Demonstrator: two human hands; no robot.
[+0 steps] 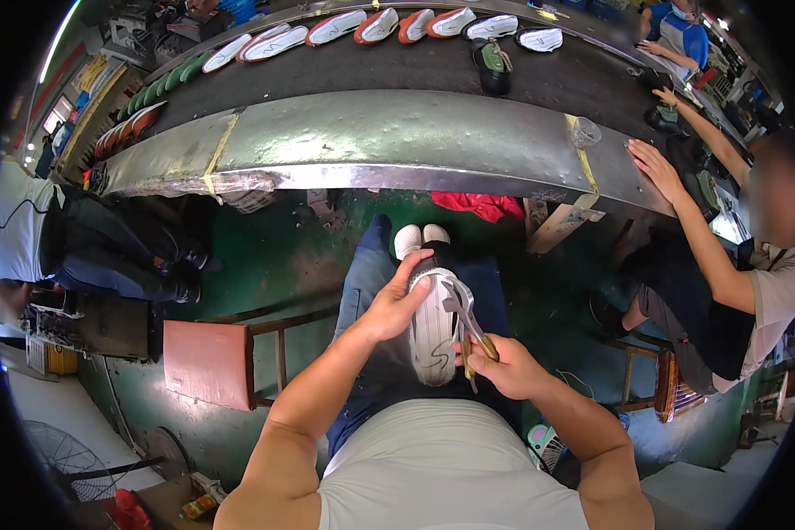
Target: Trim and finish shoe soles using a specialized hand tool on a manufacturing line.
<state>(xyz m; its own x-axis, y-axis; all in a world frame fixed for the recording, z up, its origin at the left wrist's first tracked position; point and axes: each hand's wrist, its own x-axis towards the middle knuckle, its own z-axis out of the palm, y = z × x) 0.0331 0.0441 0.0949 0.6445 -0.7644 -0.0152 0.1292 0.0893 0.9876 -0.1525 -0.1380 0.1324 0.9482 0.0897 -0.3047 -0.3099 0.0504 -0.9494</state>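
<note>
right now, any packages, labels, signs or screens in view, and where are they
No clear label, sign or screen shows.
Clear plastic cup: on the metal conveyor rim, right of centre, see-through.
Yellow tape strips: across the rim, left and right.
Small can-like object: on the floor, lower left, yellow and red, too small to tell more.
Left hand holds the white shoe; right hand holds pincers.

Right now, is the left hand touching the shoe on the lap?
Touching. The head view shows the left hand gripping the shoe at its upper end, fingers wrapped over the sole edge; the right hand holds pliers against it.
</note>
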